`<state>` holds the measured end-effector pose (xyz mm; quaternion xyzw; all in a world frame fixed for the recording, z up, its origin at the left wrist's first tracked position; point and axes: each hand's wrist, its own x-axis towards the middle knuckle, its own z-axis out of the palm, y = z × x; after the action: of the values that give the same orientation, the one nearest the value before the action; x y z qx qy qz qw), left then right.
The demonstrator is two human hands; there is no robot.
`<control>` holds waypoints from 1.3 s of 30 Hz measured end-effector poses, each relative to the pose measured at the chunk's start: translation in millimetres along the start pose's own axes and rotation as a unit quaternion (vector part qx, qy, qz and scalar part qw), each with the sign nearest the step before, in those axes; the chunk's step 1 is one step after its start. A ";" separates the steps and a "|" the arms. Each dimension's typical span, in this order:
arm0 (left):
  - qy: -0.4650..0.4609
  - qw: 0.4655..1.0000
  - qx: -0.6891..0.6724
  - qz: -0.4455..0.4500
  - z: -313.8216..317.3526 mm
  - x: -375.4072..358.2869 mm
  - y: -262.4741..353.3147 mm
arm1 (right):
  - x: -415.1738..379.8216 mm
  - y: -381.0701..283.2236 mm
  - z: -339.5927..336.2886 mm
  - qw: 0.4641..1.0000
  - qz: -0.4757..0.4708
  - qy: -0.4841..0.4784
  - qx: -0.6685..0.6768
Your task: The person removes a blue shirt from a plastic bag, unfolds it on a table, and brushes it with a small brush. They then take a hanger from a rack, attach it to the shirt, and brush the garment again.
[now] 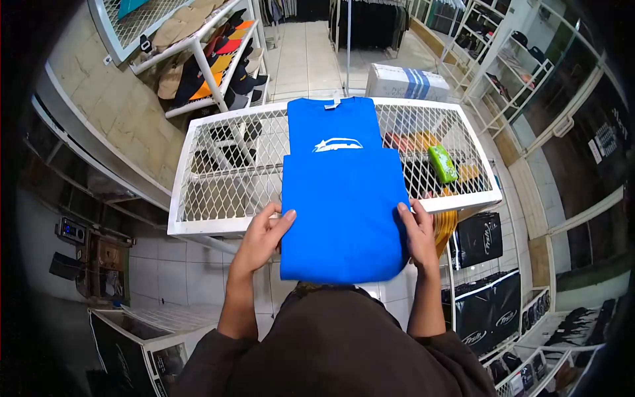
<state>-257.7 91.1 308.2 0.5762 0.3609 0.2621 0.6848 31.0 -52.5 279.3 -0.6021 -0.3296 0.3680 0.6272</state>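
A bright blue T-shirt (340, 192) with a white logo lies folded lengthwise on a white wire-mesh table (225, 165), its lower end hanging over the near edge. My left hand (263, 233) grips the shirt's left edge, thumb on top of the cloth. My right hand (419, 231) grips the right edge the same way. The collar end points away from me.
A small green packet (442, 163) lies on the mesh at the right. A cap rack (215, 59) stands at the far left, a cardboard box (407, 83) beyond the table. Black bags (481, 238) hang at the right, and clothes racks line the back.
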 end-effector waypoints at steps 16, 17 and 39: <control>0.181 0.853 0.410 0.267 74.9 91.6 10.4 | -17.7 82.7 12.5 0.985 -0.021 0.122 -0.122; 0.157 0.835 0.422 0.318 88.6 128.2 6.9 | -16.3 91.8 13.7 0.986 -0.033 0.123 -0.105; 0.224 0.925 0.200 0.231 113.7 352.0 -35.2 | -40.4 48.7 45.6 0.937 -0.156 0.229 -0.213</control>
<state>42.7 288.7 214.6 0.6951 0.4064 0.4575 0.3772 -31.9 -63.5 234.5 -0.7310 -0.3375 0.0391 0.5918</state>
